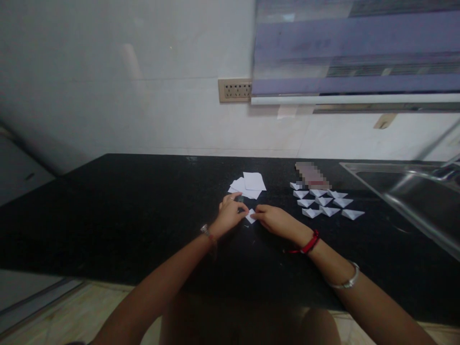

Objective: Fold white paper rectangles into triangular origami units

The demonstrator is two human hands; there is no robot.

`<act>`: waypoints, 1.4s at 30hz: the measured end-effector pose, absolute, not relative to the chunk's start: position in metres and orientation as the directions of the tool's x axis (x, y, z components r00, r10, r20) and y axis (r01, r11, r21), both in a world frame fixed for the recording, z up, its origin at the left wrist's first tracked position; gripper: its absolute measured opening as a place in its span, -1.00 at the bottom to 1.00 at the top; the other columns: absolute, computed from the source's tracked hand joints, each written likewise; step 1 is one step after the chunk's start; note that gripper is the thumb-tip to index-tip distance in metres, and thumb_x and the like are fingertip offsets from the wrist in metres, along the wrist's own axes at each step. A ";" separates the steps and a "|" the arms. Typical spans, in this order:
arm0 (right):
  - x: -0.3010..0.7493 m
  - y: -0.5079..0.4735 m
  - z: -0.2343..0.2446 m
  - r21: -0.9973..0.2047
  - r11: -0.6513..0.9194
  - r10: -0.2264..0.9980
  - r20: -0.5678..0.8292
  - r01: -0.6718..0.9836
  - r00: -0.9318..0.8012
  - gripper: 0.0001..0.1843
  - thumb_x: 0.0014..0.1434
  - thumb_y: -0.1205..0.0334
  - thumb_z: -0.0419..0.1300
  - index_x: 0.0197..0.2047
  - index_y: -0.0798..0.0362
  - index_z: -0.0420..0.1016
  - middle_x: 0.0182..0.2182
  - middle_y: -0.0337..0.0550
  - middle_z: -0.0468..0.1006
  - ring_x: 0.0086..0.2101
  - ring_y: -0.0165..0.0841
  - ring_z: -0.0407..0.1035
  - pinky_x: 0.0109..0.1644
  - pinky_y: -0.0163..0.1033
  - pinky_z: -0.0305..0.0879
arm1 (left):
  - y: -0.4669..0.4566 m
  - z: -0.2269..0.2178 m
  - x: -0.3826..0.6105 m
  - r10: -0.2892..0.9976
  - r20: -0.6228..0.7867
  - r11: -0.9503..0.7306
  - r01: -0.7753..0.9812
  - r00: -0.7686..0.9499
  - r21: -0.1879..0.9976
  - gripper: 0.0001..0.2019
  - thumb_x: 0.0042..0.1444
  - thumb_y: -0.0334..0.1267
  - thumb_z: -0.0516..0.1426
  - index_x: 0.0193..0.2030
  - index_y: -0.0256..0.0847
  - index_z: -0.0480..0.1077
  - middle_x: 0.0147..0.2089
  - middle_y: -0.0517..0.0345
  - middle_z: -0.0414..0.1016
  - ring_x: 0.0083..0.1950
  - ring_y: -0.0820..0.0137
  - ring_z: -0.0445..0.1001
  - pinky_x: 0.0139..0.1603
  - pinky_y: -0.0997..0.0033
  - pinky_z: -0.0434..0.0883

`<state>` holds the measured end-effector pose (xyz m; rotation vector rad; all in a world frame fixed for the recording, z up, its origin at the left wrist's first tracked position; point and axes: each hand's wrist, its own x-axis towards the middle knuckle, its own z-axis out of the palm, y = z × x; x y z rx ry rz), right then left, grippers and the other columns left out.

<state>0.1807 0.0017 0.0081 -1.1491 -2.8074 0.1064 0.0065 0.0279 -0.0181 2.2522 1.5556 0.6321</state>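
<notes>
Between my hands is a small folded piece of white paper [251, 216], just above or on the black countertop. My left hand [232, 211] pinches its left corner between thumb and forefinger. From the other side, my right hand [273, 219] grips the right edge with fingers curled in. Beyond my left hand lies a loose pile of white paper squares [254, 181]. To the right, several folded white paper pieces [323, 201] with pointed ends are set out in rough rows.
A blurred-out flat pinkish object [312, 175] lies behind the folded pieces. A steel sink [406, 191] is set into the black countertop [143, 215] at the right. The white wall behind carries a socket strip [235, 90] and a purple blind [345, 52].
</notes>
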 end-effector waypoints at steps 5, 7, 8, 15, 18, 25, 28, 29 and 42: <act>0.188 0.003 0.006 -0.168 0.720 0.691 0.082 0.674 -0.718 -0.69 0.06 0.47 -0.05 -0.18 0.15 0.45 -0.25 -0.02 0.40 -0.26 -0.37 0.30 -0.17 -0.31 0.18 | 0.028 -0.021 0.007 0.941 0.169 -0.339 0.799 0.294 0.497 -0.91 -0.06 -0.22 0.14 -0.40 -0.02 0.46 0.13 0.28 0.13 0.13 0.23 0.06 0.08 0.15 0.07; 0.190 0.004 0.005 -0.203 0.722 0.687 0.098 0.661 -0.720 -0.69 0.05 0.49 -0.05 -0.21 0.16 0.46 -0.24 -0.02 0.41 -0.22 -0.37 0.30 -0.12 -0.31 0.18 | 0.027 -0.020 0.007 0.942 0.174 -0.337 0.804 0.288 0.490 -0.91 -0.05 -0.22 0.12 -0.40 -0.04 0.46 0.13 0.26 0.13 0.13 0.24 0.06 0.09 0.15 0.06; 0.191 0.004 0.004 -0.217 0.721 0.688 0.106 0.658 -0.718 -0.69 0.04 0.50 -0.04 -0.22 0.16 0.46 -0.24 -0.02 0.42 -0.21 -0.37 0.30 -0.11 -0.30 0.18 | 0.026 -0.020 0.008 0.942 0.175 -0.336 0.807 0.287 0.485 -0.91 -0.04 -0.23 0.12 -0.39 -0.05 0.46 0.13 0.26 0.13 0.14 0.24 0.05 0.09 0.15 0.06; 0.188 0.002 0.009 -0.162 0.732 0.680 0.115 0.662 -0.724 -0.68 0.03 0.47 -0.02 -0.17 0.13 0.43 -0.26 -0.02 0.44 -0.21 -0.34 0.30 -0.13 -0.27 0.20 | 0.020 -0.015 0.006 0.868 0.224 -0.497 0.756 0.444 0.426 -0.82 0.03 -0.29 0.06 -0.28 0.03 0.45 0.20 0.31 0.02 0.20 0.27 -0.07 0.14 0.16 0.00; 0.186 0.002 0.011 -0.124 0.717 0.697 0.090 0.686 -0.711 -0.70 0.04 0.47 -0.01 -0.20 0.13 0.45 -0.28 -0.02 0.45 -0.24 -0.34 0.32 -0.16 -0.29 0.20 | 0.023 -0.016 0.001 0.852 0.215 -0.523 0.758 0.478 0.389 -0.83 0.04 -0.24 0.05 -0.28 0.05 0.45 0.21 0.32 0.01 0.19 0.25 -0.06 0.13 0.11 0.00; 0.189 0.002 0.011 -0.140 0.700 0.713 0.081 0.700 -0.697 -0.72 0.03 0.47 0.00 -0.23 0.13 0.46 -0.28 -0.02 0.48 -0.20 -0.33 0.33 -0.13 -0.31 0.19 | 0.027 -0.013 -0.018 0.711 0.132 -0.698 0.674 0.690 0.241 -0.67 0.07 -0.32 -0.02 -0.07 0.16 0.32 0.25 0.31 -0.08 0.23 0.16 -0.14 0.12 0.01 -0.03; 0.191 0.001 0.010 -0.150 0.693 0.720 0.083 0.705 -0.689 -0.70 0.01 0.49 0.00 -0.23 0.13 0.46 -0.26 -0.02 0.48 -0.19 -0.33 0.32 -0.12 -0.31 0.19 | 0.026 -0.011 -0.021 0.691 0.104 -0.718 0.664 0.715 0.208 -0.58 0.03 -0.40 -0.03 0.00 0.16 0.25 0.26 0.31 -0.10 0.24 0.15 -0.17 0.13 0.03 -0.03; 0.192 0.001 0.010 -0.155 0.687 0.725 0.083 0.710 -0.683 -0.69 0.01 0.50 -0.01 -0.22 0.14 0.46 -0.25 -0.02 0.48 -0.18 -0.33 0.32 -0.11 -0.31 0.19 | 0.026 -0.011 -0.021 0.687 0.095 -0.722 0.663 0.720 0.199 -0.55 0.02 -0.43 -0.03 0.01 0.16 0.24 0.26 0.32 -0.11 0.24 0.16 -0.17 0.13 0.04 -0.03; 0.194 0.011 0.002 -0.154 0.773 0.634 0.197 0.615 -0.748 -0.76 0.14 0.32 -0.02 -0.19 0.15 0.42 -0.28 -0.04 0.45 -0.22 -0.35 0.30 -0.13 -0.28 0.21 | 0.032 -0.008 -0.016 0.513 0.220 -0.858 0.499 0.830 0.119 -0.75 0.12 -0.21 -0.02 -0.07 -0.14 0.31 -0.14 0.09 0.37 -0.09 0.37 0.27 -0.10 0.38 0.22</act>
